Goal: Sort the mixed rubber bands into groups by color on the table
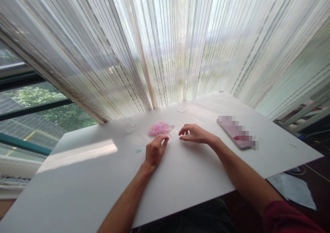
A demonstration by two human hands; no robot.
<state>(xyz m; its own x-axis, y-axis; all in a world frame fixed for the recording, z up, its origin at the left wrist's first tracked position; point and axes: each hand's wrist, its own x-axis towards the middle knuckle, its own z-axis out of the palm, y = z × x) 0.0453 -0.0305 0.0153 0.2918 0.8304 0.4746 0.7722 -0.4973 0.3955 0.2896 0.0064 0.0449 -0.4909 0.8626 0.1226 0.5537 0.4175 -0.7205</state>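
A loose pile of thin pink and pale strands or small bits point(160, 128) lies on the white table point(85, 188). Just in front of it, my left hand point(154, 150) is closed in a pinch; whatever sits between thumb and fingertips is too small to name. To its right, my right hand point(194, 134) hovers low over the table, fingers curved and apart, holding nothing visible. A few tiny pale bits point(175, 131) lie between the pile and the right fingertips. Left of my left hand rests a small light-blue piece point(138, 151).
A clear round container point(129, 126) stands at the back left, and a clear round lid or dish point(182, 108) at the back edge. A flat pinkish case, partly blurred out point(232, 131), lies to the right. Striped sheer curtains point(175, 47) hang behind the table.
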